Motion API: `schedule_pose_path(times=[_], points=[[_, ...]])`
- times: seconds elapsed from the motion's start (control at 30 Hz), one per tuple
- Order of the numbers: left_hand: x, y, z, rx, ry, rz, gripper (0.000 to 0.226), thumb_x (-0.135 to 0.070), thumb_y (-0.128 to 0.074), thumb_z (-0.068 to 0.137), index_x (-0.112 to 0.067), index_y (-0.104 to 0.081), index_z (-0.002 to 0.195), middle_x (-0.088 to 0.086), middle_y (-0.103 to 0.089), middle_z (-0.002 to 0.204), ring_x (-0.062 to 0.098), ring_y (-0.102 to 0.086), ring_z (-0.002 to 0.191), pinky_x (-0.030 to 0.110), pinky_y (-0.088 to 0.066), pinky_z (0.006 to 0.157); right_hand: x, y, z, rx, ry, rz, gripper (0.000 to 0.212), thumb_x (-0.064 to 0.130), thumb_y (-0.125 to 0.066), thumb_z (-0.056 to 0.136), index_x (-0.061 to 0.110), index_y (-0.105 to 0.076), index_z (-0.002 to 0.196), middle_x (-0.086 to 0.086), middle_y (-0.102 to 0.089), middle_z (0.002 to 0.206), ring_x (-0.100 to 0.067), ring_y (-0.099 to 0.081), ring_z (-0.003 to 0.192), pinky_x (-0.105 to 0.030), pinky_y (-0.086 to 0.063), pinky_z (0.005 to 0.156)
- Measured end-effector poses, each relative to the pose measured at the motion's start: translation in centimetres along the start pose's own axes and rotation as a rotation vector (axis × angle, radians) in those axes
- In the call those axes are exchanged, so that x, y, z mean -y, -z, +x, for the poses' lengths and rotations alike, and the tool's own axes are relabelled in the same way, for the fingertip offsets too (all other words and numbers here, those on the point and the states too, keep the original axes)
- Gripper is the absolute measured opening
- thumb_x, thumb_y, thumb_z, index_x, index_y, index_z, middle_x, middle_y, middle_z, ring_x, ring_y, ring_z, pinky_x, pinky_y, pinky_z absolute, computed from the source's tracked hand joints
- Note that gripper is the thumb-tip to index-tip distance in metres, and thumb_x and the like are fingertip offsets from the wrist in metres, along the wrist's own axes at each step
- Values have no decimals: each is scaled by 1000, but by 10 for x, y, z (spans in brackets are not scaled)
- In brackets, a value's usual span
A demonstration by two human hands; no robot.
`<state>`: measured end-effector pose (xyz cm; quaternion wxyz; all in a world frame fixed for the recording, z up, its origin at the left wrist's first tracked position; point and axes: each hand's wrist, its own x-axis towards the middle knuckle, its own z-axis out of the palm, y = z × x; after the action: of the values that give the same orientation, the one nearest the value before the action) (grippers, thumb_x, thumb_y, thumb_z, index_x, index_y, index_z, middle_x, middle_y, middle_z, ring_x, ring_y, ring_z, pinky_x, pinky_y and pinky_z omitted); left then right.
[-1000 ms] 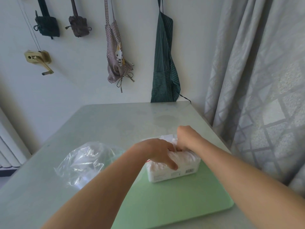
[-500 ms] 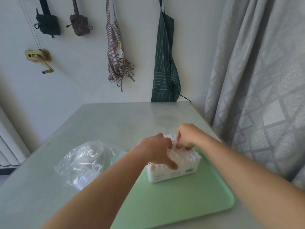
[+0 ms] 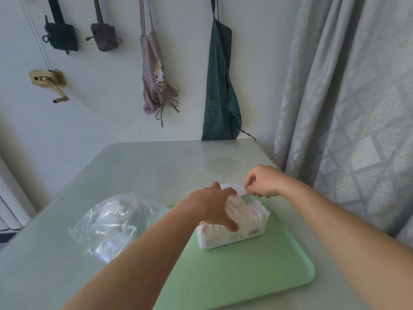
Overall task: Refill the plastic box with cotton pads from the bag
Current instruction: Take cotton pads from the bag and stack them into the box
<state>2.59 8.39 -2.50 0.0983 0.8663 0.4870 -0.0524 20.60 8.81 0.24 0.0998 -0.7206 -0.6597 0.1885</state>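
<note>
A clear plastic box (image 3: 248,234) packed with white cotton pads (image 3: 250,211) stands on a green tray (image 3: 257,274). The pads bulge above the box's rim. My left hand (image 3: 210,209) lies over the left part of the pads, thumb down the box's front. My right hand (image 3: 261,182) hovers at the back right of the box and pinches the edge of its clear hinged lid (image 3: 240,192), which is partly raised. A crumpled clear plastic bag (image 3: 114,224) with some white pads inside lies on the table to the left of the tray.
The pale table (image 3: 145,166) butts against a white wall hung with two aprons (image 3: 221,86) and small bags. A grey curtain (image 3: 346,108) hangs close along the table's right edge. A white radiator (image 3: 9,211) stands at far left.
My right hand has lifted off the pads and moved back and to the right, taking hold of the lid's edge. My left hand stays pressed on the pads.
</note>
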Motion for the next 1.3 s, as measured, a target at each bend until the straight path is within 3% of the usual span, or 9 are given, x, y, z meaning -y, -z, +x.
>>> schedule_pose_path(times=[0.13, 0.2, 0.3, 0.4, 0.63, 0.77, 0.97, 1.13, 1.3], points=[[-14, 1, 2, -59, -92, 48, 100, -65, -71, 69, -35, -24, 152, -7, -24, 159, 21, -33, 142, 41, -32, 111, -11, 0, -8, 180, -88, 28, 22, 24, -81, 76, 15, -70, 93, -7, -71, 81, -13, -67, 63, -24, -57, 56], [-23, 1, 2, -32, -96, 24, 91, -65, -67, 74, -33, -29, 151, -9, -33, 157, 19, -38, 140, 38, -33, 111, -13, -3, -12, 202, -84, 75, 29, 15, -85, 73, 9, -70, 97, -7, -70, 73, -10, -65, 51, -23, -56, 52], [-32, 1, 4, 34, -57, 0, 62, -65, -52, 85, -28, -52, 135, -4, -62, 127, 20, -56, 117, 36, -46, 93, -11, -9, -16, 174, -68, 103, 25, 1, -83, 73, 3, -70, 94, -13, -73, 76, -15, -68, 50, -23, -56, 51], [-33, -3, 11, 60, -37, -34, 48, -56, -33, 98, -24, -63, 117, -1, -64, 96, 19, -57, 88, 32, -42, 74, -4, -21, -17, 140, -30, -20, 15, -4, -72, 74, 3, -76, 87, -14, -76, 81, -24, -75, 70, -30, -62, 66], [-31, -20, 11, 7, -97, 44, 35, -25, -31, 103, -18, -60, 120, 6, -66, 113, 27, -62, 101, 40, -50, 86, 7, -39, -24, -14, -17, -221, 41, -3, -59, 76, 3, -67, 116, -19, -58, 86, -27, -54, 72, -26, -40, 62], [-28, -13, 5, 7, -82, -52, 37, -22, -32, 101, -22, -55, 130, 6, -62, 125, 26, -58, 111, 37, -45, 89, 2, -25, -28, 44, -62, -48, 18, -1, -67, 74, 2, -74, 91, -15, -76, 83, -26, -73, 70, -34, -62, 70], [-15, 11, -37, -114, -30, -105, 43, -34, -38, 102, -33, -42, 145, 8, -53, 141, 27, -50, 127, 39, -41, 101, 11, -6, -42, -158, 80, 81, 27, 8, -53, 85, 26, -64, 68, 10, -67, 69, -12, -64, 61, -23, -49, 55], [26, 23, -103, -264, -28, -156, 40, -34, -60, 91, -33, -56, 131, -12, -59, 133, 11, -55, 119, 29, -43, 99, 55, -16, -76, 66, 241, 335, 21, 6, -51, 86, 17, -69, 85, -1, -72, 76, -13, -63, 57, -24, -49, 53], [68, 1, -172, -474, 142, -103, 58, -53, -74, 72, -38, -50, 123, -17, -51, 120, 10, -48, 113, 25, -41, 88, 107, -53, -112, 342, 430, 321, 31, 4, -47, 85, 18, -74, 90, 1, -76, 92, -9, -68, 79, -31, -58, 75]])
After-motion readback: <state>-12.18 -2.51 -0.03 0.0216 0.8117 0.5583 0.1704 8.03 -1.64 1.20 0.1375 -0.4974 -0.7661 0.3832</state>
